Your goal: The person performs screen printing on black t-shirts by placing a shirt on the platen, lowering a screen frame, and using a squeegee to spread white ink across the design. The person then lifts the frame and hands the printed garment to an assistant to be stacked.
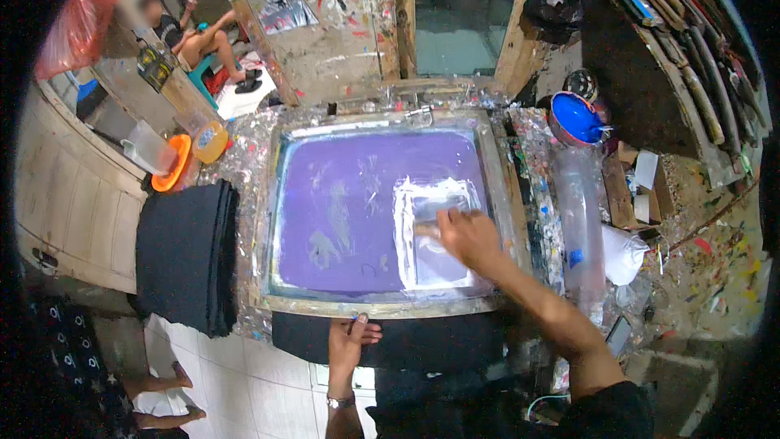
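A screen-printing frame (382, 306) with a purple mesh (341, 195) lies flat before me. White ink (400, 228) borders a pale rectangle in the right part of the mesh. Over that rectangle, my right hand (467, 237) is closed around what looks like a squeegee (426, 230), mostly hidden under the fingers. My left hand (351, 343) is at the frame's near edge, thumb against the wood and fingers stretched to the right over black fabric (439, 340). That fabric sticks out from beneath the frame toward me.
A stack of black fabric (183, 252) lies left of the frame. An orange lid (172, 164) and a yellow tape roll (211, 142) sit behind it. Blue ink fills a bucket (577, 118) at the back right. One person (199, 41) sits far left; another's feet (175, 382) show lower left.
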`<action>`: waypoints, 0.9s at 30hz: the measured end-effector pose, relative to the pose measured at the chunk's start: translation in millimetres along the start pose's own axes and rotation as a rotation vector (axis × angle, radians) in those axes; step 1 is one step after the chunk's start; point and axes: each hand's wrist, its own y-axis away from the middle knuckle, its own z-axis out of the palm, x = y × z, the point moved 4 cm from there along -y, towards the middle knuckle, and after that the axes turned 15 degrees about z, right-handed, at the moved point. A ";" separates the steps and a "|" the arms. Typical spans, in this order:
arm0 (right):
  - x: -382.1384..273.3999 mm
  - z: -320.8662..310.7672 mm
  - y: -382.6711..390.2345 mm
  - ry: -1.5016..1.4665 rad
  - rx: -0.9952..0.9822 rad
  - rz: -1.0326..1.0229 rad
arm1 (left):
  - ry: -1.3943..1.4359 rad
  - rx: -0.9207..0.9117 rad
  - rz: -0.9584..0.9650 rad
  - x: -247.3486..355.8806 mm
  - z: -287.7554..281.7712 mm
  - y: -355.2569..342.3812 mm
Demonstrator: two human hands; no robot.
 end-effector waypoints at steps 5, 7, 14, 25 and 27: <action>-32.4 -36.2 85.6 0.042 -0.135 -0.044 | -0.046 -0.005 0.072 6.1 10.3 0.3; -30.6 -40.3 92.1 -0.014 -0.207 -0.014 | -0.009 0.035 0.077 11.9 17.3 -1.2; -44.6 -88.2 78.2 -0.033 0.146 0.180 | 0.091 0.096 0.163 44.4 9.8 7.4; -25.1 -231.2 -109.1 0.035 0.378 0.146 | -0.539 -0.068 0.829 158.9 145.6 -21.7; -18.5 -257.8 -140.4 0.062 0.205 0.229 | -0.704 -0.277 0.736 104.2 198.2 -18.9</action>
